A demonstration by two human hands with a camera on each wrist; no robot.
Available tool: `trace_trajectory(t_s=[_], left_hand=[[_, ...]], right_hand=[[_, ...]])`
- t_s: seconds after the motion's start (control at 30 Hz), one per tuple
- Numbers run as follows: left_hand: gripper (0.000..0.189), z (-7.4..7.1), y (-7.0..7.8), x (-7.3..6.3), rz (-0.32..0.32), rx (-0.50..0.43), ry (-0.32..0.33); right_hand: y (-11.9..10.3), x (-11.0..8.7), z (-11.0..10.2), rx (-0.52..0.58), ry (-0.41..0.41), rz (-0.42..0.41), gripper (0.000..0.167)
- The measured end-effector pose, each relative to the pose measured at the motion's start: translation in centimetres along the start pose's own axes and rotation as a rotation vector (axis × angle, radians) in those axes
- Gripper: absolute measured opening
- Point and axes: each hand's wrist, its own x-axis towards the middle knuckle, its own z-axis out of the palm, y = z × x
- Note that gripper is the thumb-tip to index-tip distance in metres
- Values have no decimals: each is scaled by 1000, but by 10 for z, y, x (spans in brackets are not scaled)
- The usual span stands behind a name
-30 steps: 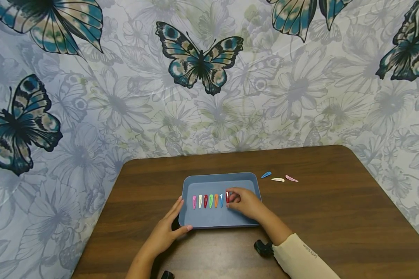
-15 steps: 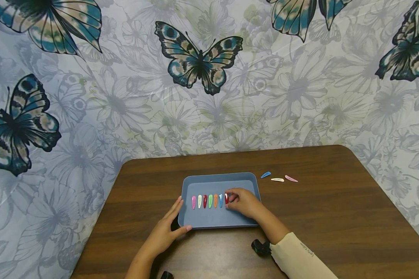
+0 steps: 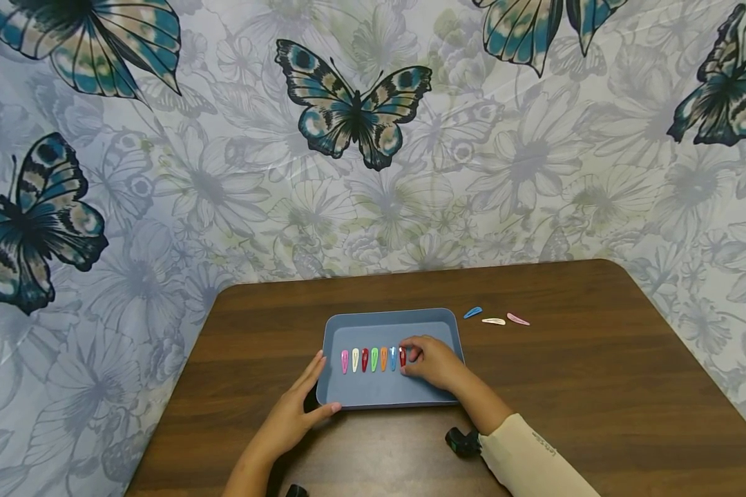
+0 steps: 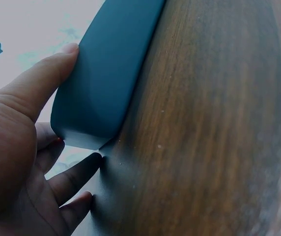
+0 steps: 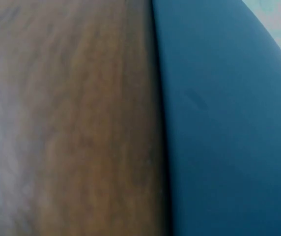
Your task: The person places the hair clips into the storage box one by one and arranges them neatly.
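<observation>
A blue-grey tray rests on the table with a row of snap hair clips inside: pink, white, red, green, orange and blue. At the row's right end my right hand pinches another red hair clip between thumb and fingers, low over the tray floor. My left hand lies at the tray's near left corner, fairly straight fingers along the side and thumb against the front wall. The right wrist view shows only tray wall and wood.
Beyond the tray's right side lie a blue hair clip, a white one and a pink one on the brown wooden table. A butterfly-printed cloth hangs behind the table's far edge.
My right hand shifts very slightly left with the red hair clip, closer to the blue one. The left hand and tray stay practically still.
</observation>
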Motion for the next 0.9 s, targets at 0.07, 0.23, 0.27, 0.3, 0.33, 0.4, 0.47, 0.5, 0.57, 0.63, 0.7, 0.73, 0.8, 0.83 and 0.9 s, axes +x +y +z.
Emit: trace_trajectory(t_s=[0.07,0.23,0.27,0.3,0.33,0.4,0.47,0.5,0.57,0.63,0.7,0.73,0.8,0.83,0.9], left_hand=[[95,0,0,0,1,-3,-2],[95,0,0,0,0,-12,-5],[95,0,0,0,0,-13,-4],[95,0,0,0,0,-13,-3],[95,0,0,0,-2,-13,-3],[95,0,0,0,-3,-11,-3],[95,0,0,-1,-2,-7,-2],[95,0,0,-1,-3,-7,-2],[96,0,0,-1,-2,-8,-2],[96,0,0,-1,-3,-9,-2],[96,0,0,-1,-3,-8,-1],[96,0,0,-1,-4,-7,-2],[96,0,0,-1,-6,-5,-3],[96,0,0,-1,-5,-3,-2],[96,0,0,0,-5,-1,-1]], right_hand=[[1,1,1,-5,0,3,46],[2,1,2,-12,1,6,47],[2,1,2,-11,2,7,47],[2,1,2,-13,1,5,47],[2,0,2,-15,-1,5,47],[1,0,2,-14,0,1,47],[0,-1,2,-17,-2,4,47],[0,-1,1,-19,-4,3,47],[0,-1,1,-21,-4,-3,48],[0,-1,1,-25,-6,-6,48],[-1,-1,1,-28,-9,-5,49],[-1,-1,1,-28,-8,-6,49],[-1,-1,1,-28,-8,-4,50],[-1,-1,0,-27,-7,-4,50],[-1,-1,0,-23,-7,-3,51]])
